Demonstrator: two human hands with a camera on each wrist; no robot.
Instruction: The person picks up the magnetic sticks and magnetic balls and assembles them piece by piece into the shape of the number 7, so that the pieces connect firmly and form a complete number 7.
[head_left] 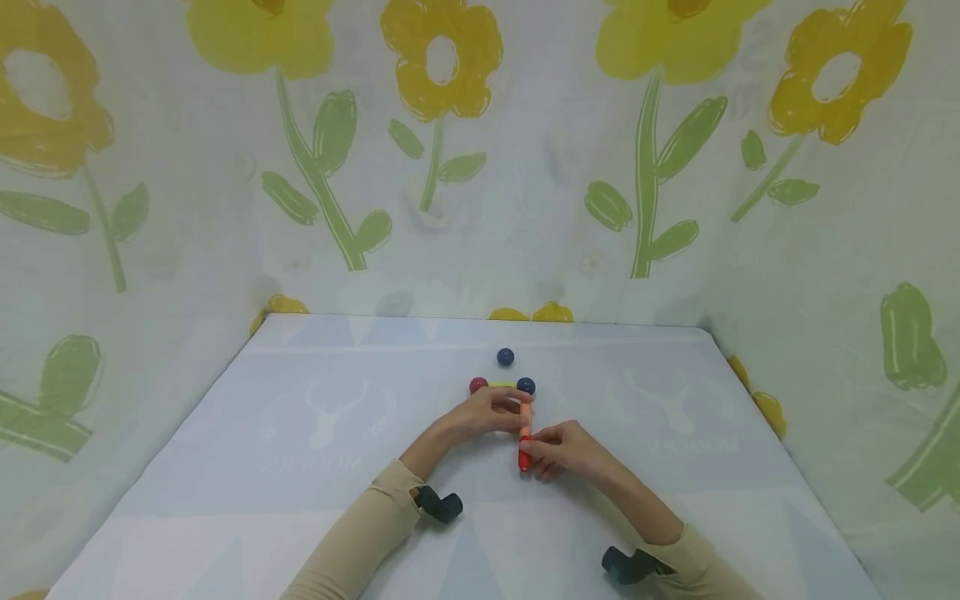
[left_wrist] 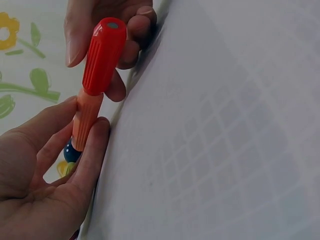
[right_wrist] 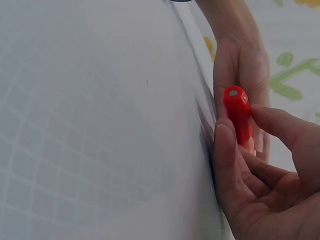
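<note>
My left hand (head_left: 480, 414) pinches an orange magnetic rod (left_wrist: 87, 120) between thumb and fingers. My right hand (head_left: 568, 448) grips a red magnetic rod (head_left: 524, 459), whose near end shows a small grey disc in both wrist views. The two rods stand end to end in one line, red nearer me. At the orange rod's far end is a dark blue ball (head_left: 526, 386). From that ball a yellow-green rod (head_left: 502, 384) runs left to a dark red ball (head_left: 478, 385), just beyond my left fingers.
Another dark blue ball (head_left: 506, 357) lies by itself farther back on the white patterned table (head_left: 300, 450). A flowered cloth (head_left: 525, 167) hangs behind the table's far edge and along both sides.
</note>
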